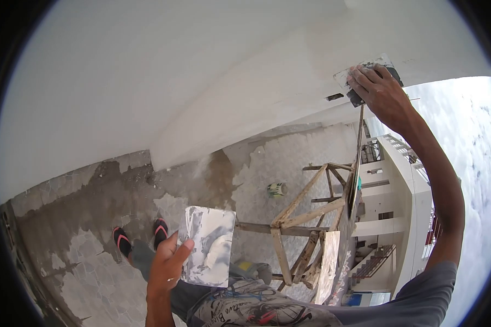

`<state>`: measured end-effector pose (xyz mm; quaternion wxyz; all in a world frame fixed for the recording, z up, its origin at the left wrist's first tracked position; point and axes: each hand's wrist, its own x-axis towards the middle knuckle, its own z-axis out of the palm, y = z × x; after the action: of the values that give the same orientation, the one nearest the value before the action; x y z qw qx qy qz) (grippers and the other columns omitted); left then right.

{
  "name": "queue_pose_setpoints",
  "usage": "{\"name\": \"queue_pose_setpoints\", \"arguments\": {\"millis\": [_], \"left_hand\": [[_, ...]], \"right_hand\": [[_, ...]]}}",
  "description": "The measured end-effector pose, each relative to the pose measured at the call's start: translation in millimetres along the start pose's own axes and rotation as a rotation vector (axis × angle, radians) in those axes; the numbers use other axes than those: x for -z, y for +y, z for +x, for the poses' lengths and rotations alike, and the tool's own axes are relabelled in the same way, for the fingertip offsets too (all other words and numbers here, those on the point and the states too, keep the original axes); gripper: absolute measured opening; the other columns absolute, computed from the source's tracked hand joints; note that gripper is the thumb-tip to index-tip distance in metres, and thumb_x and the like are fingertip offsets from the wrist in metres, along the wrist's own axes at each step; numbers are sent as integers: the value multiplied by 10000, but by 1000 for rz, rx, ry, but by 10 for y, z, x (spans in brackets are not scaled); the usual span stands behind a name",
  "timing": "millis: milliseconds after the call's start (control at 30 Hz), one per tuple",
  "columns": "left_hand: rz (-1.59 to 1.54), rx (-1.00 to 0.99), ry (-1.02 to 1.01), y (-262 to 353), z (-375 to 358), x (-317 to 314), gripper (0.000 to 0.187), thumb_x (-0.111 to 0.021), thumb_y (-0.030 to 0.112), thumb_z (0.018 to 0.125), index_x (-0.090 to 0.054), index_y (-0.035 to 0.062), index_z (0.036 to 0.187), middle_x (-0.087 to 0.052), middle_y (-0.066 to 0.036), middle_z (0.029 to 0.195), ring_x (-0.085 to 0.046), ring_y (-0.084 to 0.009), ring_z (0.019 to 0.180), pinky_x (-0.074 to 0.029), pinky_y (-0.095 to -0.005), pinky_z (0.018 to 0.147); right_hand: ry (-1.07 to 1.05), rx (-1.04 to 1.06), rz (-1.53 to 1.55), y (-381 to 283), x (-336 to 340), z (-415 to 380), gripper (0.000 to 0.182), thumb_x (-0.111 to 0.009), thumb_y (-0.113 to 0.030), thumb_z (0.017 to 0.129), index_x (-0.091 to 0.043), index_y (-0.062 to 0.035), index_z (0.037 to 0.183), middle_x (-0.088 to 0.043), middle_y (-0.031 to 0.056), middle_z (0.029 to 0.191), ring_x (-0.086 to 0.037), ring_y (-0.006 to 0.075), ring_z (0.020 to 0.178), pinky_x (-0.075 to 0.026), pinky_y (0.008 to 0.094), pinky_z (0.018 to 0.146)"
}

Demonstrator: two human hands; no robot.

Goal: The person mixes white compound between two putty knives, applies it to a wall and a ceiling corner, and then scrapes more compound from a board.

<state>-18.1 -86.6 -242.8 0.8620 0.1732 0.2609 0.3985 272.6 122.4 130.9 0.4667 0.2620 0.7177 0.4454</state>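
My left hand (169, 261), low in the view, grips a flat rectangular plate (208, 245) smeared with white and grey paste, the thumb lying on its face. High on the right, my right hand (377, 90) is closed over a flat spreading blade (388, 61) with a dark part, and the blade lies against the white wall (245, 71). A small dark slot (335, 97) shows in the wall just left of that hand. White smears mark my right fingers.
A wooden trestle (305, 218) with a plank (328, 267) stands below right. One bucket (276, 189) is on the stone-patterned floor (262, 163); another (256, 270) is near my body. My sandalled feet (123, 241) are lower left. A white building (393, 201) stands beyond.
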Motion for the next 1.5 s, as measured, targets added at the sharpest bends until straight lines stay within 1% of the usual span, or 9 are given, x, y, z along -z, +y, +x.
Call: {"name": "queue_pose_setpoints", "arguments": {"millis": [167,533,667,700,800,833,933,1167,1500], "left_hand": [[45,-13,12,27,-6,12,370,-544,187,991,-550,-84,1243,-648,-77,1091,-586,-100,937,-453,-251,857],[20,38,-1,-12,26,-13,362,-529,158,991,-546,-80,1264,-654,-81,1095,-594,-108,944,-457,-251,866],[13,43,-75,82,58,-104,372,-526,161,995,-533,-83,1275,-650,-85,1103,-595,-106,946,-461,-255,866],[16,35,-78,83,68,-102,372,-526,163,996,-532,-84,1275,-649,-87,1105,-595,-107,947,-463,-257,866],[29,26,-72,50,66,-73,377,-528,168,997,-528,-86,1276,-647,-89,1107,-593,-108,947,-466,-262,864],[36,25,-69,42,63,-61,381,-530,170,996,-527,-86,1278,-646,-88,1106,-592,-107,946,-466,-262,862],[47,32,-50,22,26,-30,384,-533,170,994,-528,-86,1281,-645,-84,1108,-591,-107,949,-465,-261,861],[32,10,9,-19,-38,-19,379,-535,170,988,-538,-88,1267,-649,-80,1105,-590,-102,939,-462,-252,857],[1,38,-19,10,-62,15,393,-538,182,990,-530,-96,1266,-652,-85,1098,-596,-106,940,-465,-254,857]], "right_hand": [[-58,-51,24,18,293,-215,423,-570,-60,933,-552,-72,1356,-539,61,1415,-492,221,1319,-360,410,1144],[156,-167,-75,-43,-397,-324,561,-550,-10,893,-439,-28,1443,-457,121,1488,-385,245,1411,-272,452,1189],[68,-204,1,-249,-161,-546,546,-585,-25,877,-461,22,1407,-473,184,1457,-451,314,1358,-347,446,1126],[123,-226,-43,-290,-24,-523,543,-611,-32,860,-479,40,1382,-522,212,1389,-519,329,1284,-427,432,1041],[165,-450,-160,-137,297,-246,508,-610,-24,854,-507,54,1346,-564,209,1319,-572,305,1205,-484,409,953],[195,-462,-258,-4,310,-130,450,-617,-17,842,-549,68,1279,-599,193,1223,-621,276,1083,-522,391,858],[6,-534,-228,208,291,174,305,-629,-60,837,-632,58,1118,-640,128,1035,-636,244,955,-538,403,784],[-102,-405,-158,-128,125,327,201,-611,-77,863,-679,44,1008,-632,120,1014,-606,231,985,-524,389,802],[-155,-70,79,-743,289,201,355,-602,-57,868,-612,65,1201,-619,158,1145,-583,251,1070,-500,394,869]]}}
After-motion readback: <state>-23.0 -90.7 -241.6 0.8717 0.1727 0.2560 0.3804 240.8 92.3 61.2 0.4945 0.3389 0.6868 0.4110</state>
